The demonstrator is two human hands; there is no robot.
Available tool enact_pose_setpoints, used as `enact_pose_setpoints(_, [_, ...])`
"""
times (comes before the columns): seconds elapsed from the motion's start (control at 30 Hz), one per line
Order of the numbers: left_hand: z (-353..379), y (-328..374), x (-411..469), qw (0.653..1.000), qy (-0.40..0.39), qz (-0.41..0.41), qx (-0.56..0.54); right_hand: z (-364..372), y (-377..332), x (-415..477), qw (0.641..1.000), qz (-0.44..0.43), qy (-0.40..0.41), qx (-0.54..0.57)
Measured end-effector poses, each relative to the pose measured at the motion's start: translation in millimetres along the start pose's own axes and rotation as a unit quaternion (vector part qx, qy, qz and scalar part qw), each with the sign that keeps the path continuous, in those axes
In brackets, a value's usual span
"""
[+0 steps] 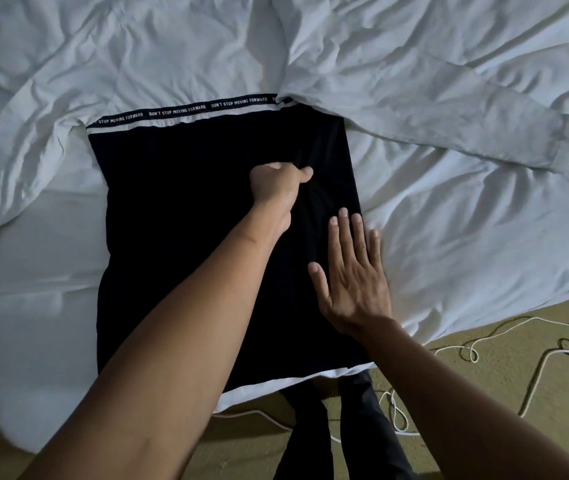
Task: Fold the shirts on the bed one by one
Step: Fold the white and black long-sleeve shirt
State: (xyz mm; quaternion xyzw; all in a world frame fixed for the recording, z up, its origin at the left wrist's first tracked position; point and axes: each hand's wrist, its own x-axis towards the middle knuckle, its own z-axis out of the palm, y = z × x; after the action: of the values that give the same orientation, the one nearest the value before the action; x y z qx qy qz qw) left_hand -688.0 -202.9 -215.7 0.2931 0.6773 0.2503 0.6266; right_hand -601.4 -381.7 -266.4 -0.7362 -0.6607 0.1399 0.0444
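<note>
A black shirt (179, 216) lies flat on the white bed (466, 230), partly folded into a tall rectangle, with a white-and-black lettered band along its far edge. My left hand (281, 183) reaches to the shirt's middle and pinches a fold of the black cloth. My right hand (354, 275) lies flat, fingers straight, pressing on the shirt near its right edge. A white long-sleeved shirt (414, 74) lies spread beyond the black one, one sleeve stretching to the right.
The bed's near edge runs across the lower frame. Below it is tan carpet (535, 393) with white cords (473, 351) looping across it. My dark-trousered legs (352, 431) stand at the bed's edge.
</note>
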Motion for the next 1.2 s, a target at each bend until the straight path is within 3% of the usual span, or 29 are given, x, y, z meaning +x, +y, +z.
enact_pose_setpoints(0.07, [2, 4, 2, 0.999, -0.007, -0.003, -0.041, 2, 0, 0, 1.0, 0.0, 0.004, 0.003])
enact_pose_setpoints(0.17, [6, 12, 7, 0.999, -0.023, 0.021, -0.005, 4, 1, 0, 1.0, 0.003, 0.003, 0.003])
enact_pose_setpoints(0.37, [-6, 17, 53, 0.978, 0.161, 0.132, -0.029, 10, 3, 1, 1.0, 0.002, 0.01, 0.004])
enact_pose_setpoints(0.43, [-8, 9, 53, 0.933, 0.226, 0.271, 0.074, 13, 3, 2, 1.0, 0.007, 0.007, 0.0])
enact_pose_setpoints(0.47, [-6, -2, 50, 0.898, 0.222, 0.358, 0.13, 14, 3, 2, 1.0, 0.009, 0.005, -0.003])
enact_pose_setpoints(0.53, [-1, -28, 39, 0.81, 0.129, 0.511, 0.256, 15, 2, 3, 1.0, 0.01, 0.003, -0.005])
enact_pose_setpoints(0.57, [-3, -42, 36, 0.764, 0.066, 0.545, 0.34, 16, 3, 3, 1.0, 0.01, 0.002, -0.007])
enact_pose_setpoints(0.67, [-20, -65, 39, 0.639, -0.021, 0.515, 0.571, 17, 4, 3, 1.0, 0.008, -0.001, -0.013])
enact_pose_setpoints(0.73, [-34, -62, 50, 0.622, -0.001, 0.489, 0.612, 18, 4, 4, 1.0, 0.009, -0.001, -0.011])
enact_pose_setpoints(0.9, [-35, -44, 57, 0.681, 0.046, 0.454, 0.573, 13, 2, 4, 1.0, 0.012, -0.009, -0.001])
enact_pose_setpoints(0.97, [-25, -31, 48, 0.728, 0.084, 0.5, 0.461, 5, 2, 3, 1.0, 0.011, -0.012, 0.018])
enact_pose_setpoints(1.0, [-19, -23, 43, 0.768, 0.091, 0.498, 0.393, 0, 2, 2, 0.999, 0.01, -0.013, 0.037])
enact_pose_setpoints(1.03, [-11, -14, 36, 0.82, 0.082, 0.463, 0.326, -7, 1, 2, 0.998, 0.012, -0.017, 0.063])
enact_pose_setpoints(1.1, [10, 10, 27, 0.928, 0.042, 0.304, 0.213, -26, 4, 9, 0.993, 0.023, -0.007, 0.115])
enact_pose_setpoints(1.13, [21, 19, 25, 0.964, 0.027, 0.212, 0.156, -38, 7, 16, 0.99, 0.03, 0.015, 0.136])
enact_pose_setpoints(1.2, [42, 34, 28, 0.998, 0.001, 0.057, 0.042, -61, 21, 41, 0.984, 0.053, 0.061, 0.157])
